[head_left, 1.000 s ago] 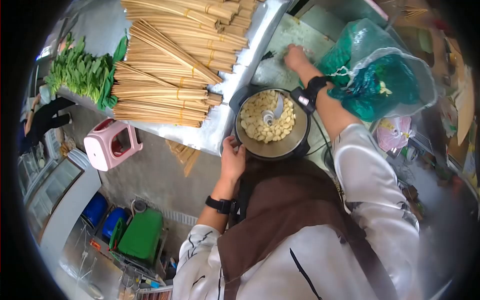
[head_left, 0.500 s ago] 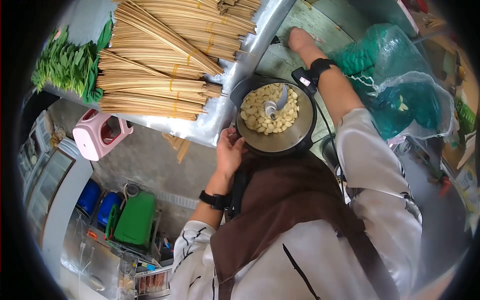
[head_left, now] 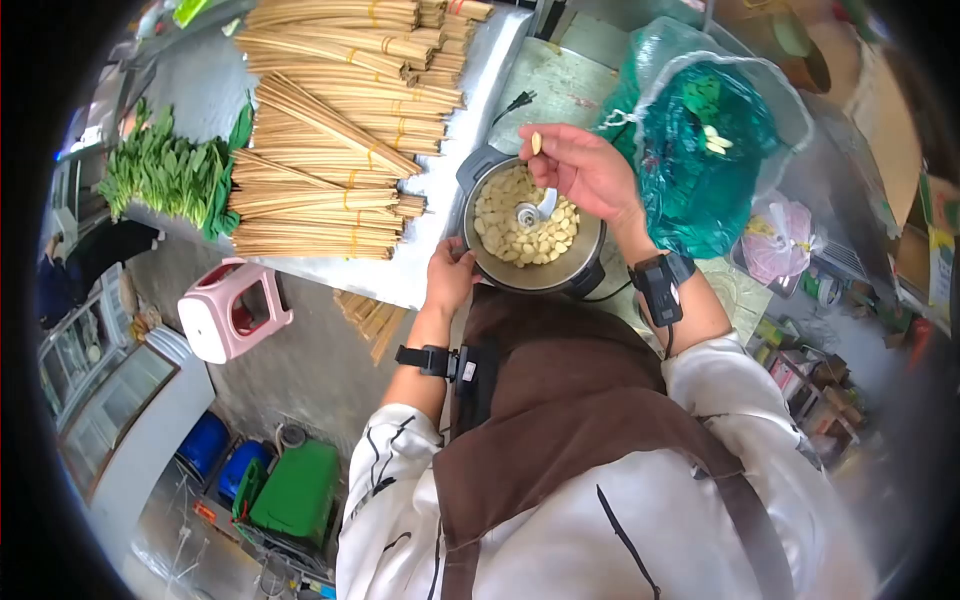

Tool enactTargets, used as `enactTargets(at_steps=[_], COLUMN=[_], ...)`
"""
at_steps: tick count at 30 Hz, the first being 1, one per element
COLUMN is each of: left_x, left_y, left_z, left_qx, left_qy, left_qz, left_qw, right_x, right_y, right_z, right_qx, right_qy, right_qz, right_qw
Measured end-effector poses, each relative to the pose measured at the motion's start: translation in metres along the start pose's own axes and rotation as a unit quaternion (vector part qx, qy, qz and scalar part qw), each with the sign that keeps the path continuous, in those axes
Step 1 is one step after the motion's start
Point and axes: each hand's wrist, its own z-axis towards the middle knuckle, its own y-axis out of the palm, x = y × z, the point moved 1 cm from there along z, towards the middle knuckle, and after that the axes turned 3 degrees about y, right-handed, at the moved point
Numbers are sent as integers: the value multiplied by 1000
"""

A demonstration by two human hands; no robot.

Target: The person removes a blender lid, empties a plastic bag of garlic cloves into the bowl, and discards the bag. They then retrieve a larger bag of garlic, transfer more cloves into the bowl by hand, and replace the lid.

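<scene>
A steel food processor bowl [head_left: 592, 250] with a dark outer casing stands in front of my apron. Peeled garlic cloves [head_left: 540, 248] fill its lower part, around a blade [head_left: 547, 205] on a central hub. My left hand [head_left: 450, 276] grips the bowl's left side near the rim, thumb and fingers against it. Over the bowl's far right rim is my right hand [head_left: 585, 172], palm partly turned up, pinching a single garlic clove [head_left: 536, 143] at its fingertips. The hand hides part of the bowl's upper right.
Bundles of bamboo skewers [head_left: 330, 190] and leafy greens [head_left: 165, 170] lie on the metal table at left. A green plastic bag [head_left: 700, 200] with a few pale pieces sits right of the bowl. A plug [head_left: 520, 100] lies behind it. A pink stool [head_left: 235, 310] stands on the floor.
My right hand has come back from the far surface to above the bowl and now holds a garlic clove. My left hand stays on the bowl. The view has shifted.
</scene>
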Motion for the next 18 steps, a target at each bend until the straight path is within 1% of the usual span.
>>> enactTargets(at_steps=[4,7,9,10,11,12,13,16,17,18], left_x=[5,-7,-1,-7,-4,-7,0,12,27,30], left_y=[2,-3,-12,-18,-23,-35,-39,-55,-53,-61], left_z=[-11,-17,-26,-26,-28,-23,-27,-22,-26,-17], left_qx=[8,24,18,29,29,0,19,24,34,14], left_qy=[2,27,28,31,25,-7,-6,18,20,36], left_qz=[23,42,99,24,25,-12,-39,-36,-5,0], left_qw=[1000,998,994,999,999,1000,999,999,999,999], right_x=[-6,-1,8,13,25,38,48,77,74,77], right_y=[16,19,26,28,23,20,18,3,0,-11], right_z=[-33,-53,-69,-77,-82,-89,-97,-125,-142,-154], right_qx=[8,-22,-13,-3,-21,-31,-52,-5,-1,8], right_qy=[-17,-48,-27,-29,-19,17,52,57,43,33], right_qz=[-41,-42,-62,-155,-133,-118,-167,-278,-282,-274], right_qw=[999,998,998,988,991,992,983,959,959,961])
